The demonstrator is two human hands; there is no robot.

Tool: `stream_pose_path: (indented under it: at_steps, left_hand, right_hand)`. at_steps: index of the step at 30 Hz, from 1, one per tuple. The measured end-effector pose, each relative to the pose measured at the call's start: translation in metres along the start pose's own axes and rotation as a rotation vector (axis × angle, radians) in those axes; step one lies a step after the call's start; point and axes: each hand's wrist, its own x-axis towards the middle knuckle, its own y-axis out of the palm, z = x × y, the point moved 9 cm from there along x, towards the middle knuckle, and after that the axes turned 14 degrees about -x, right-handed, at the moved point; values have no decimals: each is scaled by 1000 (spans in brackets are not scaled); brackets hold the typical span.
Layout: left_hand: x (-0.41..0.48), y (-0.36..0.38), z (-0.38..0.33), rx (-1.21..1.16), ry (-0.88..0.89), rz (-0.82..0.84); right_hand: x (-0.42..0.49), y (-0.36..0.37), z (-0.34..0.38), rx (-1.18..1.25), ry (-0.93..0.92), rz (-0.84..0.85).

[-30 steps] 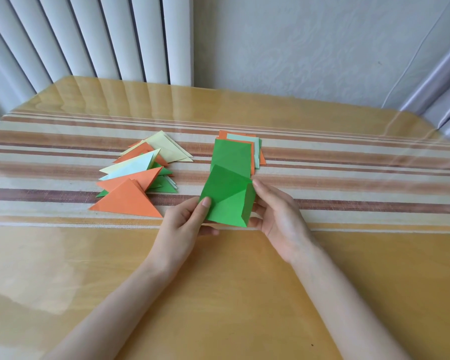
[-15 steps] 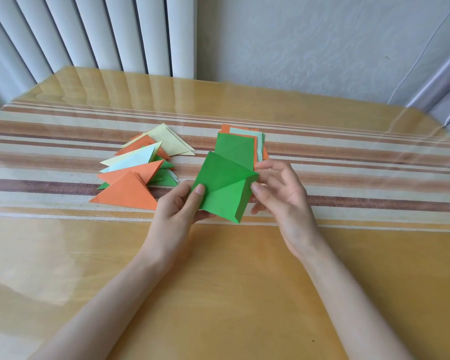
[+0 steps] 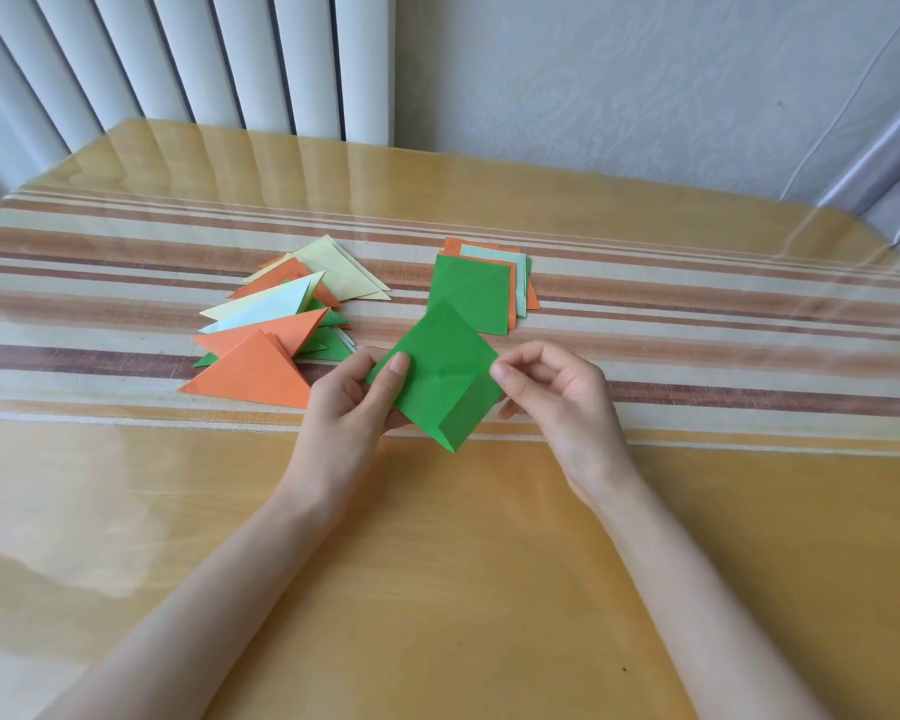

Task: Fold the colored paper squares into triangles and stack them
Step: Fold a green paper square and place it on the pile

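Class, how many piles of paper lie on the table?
2: the triangle pile at left, the square pile just beyond the held green sheet. None seems hidden.

view: head, single | from: above near edge of worktop (image 3: 437,589) | facing: forward and down toward wall (image 3: 619,85) | range: close, hands (image 3: 344,413) mid-frame | shared: none

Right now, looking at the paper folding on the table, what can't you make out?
1. Head view: how many sheets are in the square stack; its top green sheet covers the rest.
2. Head view: the lower pieces of the triangle pile; the upper triangles overlap them.
3. Head view: the fingers of the left hand under the green square; the paper hides them.
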Motion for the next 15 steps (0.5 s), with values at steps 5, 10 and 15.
stream_pose_path:
  at_steps: [5, 10, 15]
  left_hand:
    - [1, 1, 2, 6, -6, 3]
    - [-1, 2, 3, 6, -62, 14]
    - [-3, 4, 12, 27, -127, -1]
  right_hand:
    - [-1, 0, -2, 2, 15, -46]
    - [-2, -3, -2, 23, 38, -114]
    - [-7, 1, -9, 126, 148, -143]
